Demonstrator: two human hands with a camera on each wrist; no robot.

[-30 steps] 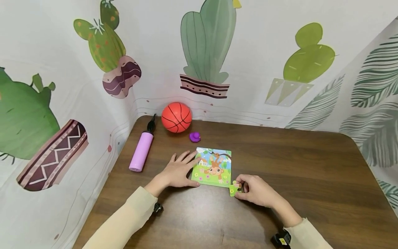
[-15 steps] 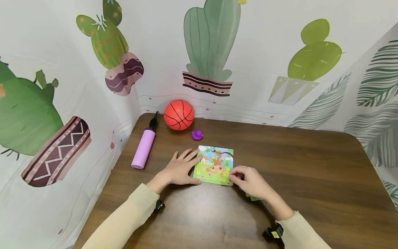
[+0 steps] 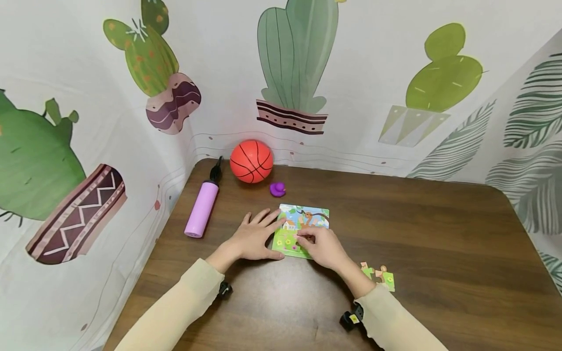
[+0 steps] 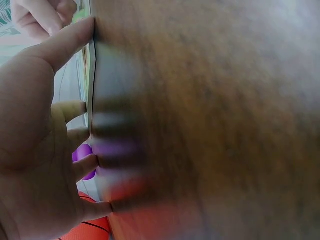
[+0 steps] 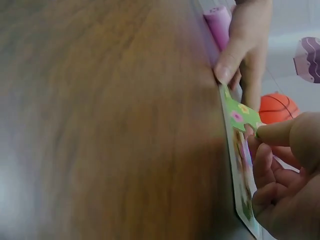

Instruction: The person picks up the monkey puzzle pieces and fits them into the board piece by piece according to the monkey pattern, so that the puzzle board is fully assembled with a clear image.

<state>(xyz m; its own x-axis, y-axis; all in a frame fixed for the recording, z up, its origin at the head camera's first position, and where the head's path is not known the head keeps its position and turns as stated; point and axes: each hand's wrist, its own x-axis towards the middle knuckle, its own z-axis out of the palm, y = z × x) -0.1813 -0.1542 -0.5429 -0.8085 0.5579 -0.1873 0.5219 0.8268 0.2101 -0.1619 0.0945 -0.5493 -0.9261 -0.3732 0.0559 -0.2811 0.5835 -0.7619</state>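
Observation:
A square monkey jigsaw puzzle (image 3: 286,210) lies on the wooden table. My left hand (image 3: 254,240) rests at its left side with the fingers spread; the thumb touches the lower edge. My right hand (image 3: 324,246) is over the lower right of the puzzle. Its thumb and fingertips pinch a green puzzle piece with flowers (image 5: 239,111), which is tilted up from the board in the right wrist view. Much of the monkey picture is hidden behind that hand. To the right of the board, loose puzzle pieces (image 3: 388,279) lie beside my right forearm, partly covered by it.
Behind the puzzle sits a purple rubber duck (image 3: 277,189). A red toy basketball (image 3: 251,161) stands at the back of the table, and a pink hand pump (image 3: 202,209) lies at the left. A cactus-print cloth (image 3: 360,87) hangs behind the table.
From the loose piece right of the board, my right hand has moved left to the puzzle's lower part and pinches a flowered piece there. Two pieces now lie to the right. The left hand stays.

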